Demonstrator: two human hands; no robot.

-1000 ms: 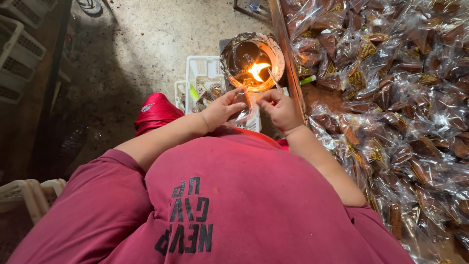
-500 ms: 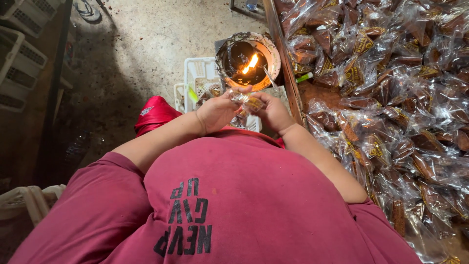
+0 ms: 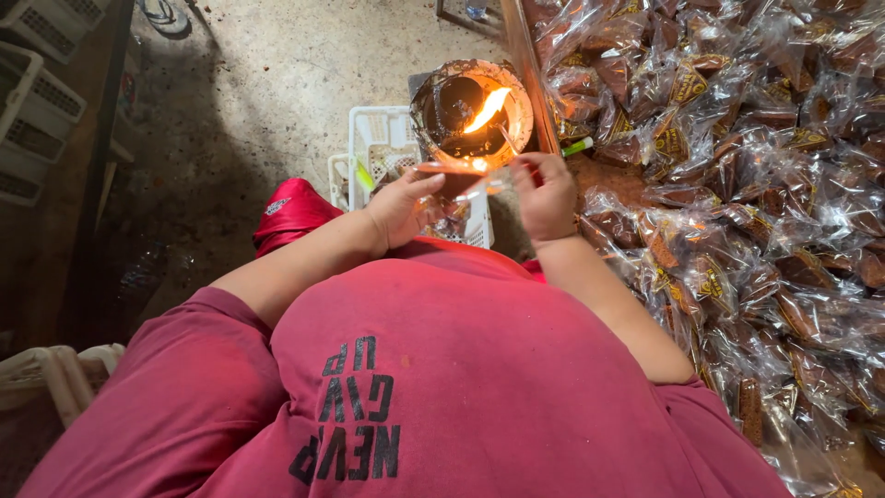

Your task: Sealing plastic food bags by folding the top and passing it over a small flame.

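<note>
At the far left, white plastic crates (image 3: 41, 88) are seen well apart from the hands. The left hand (image 3: 401, 205) is closed on one end of a clear plastic packet (image 3: 458, 177), thumb pressed over fingers. Half a second ago the packet was bunched low between both hands; it has since been stretched flat and raised, so its upper edge now lies just below the flame (image 3: 487, 109) of the foil-lined burner (image 3: 470, 112), beyond the fingertips. This suggests the edge is being brought up for sealing. The right hand (image 3: 546, 195) pinches the other end. To its right, packed sweets (image 3: 737, 184) are heaped.
</note>
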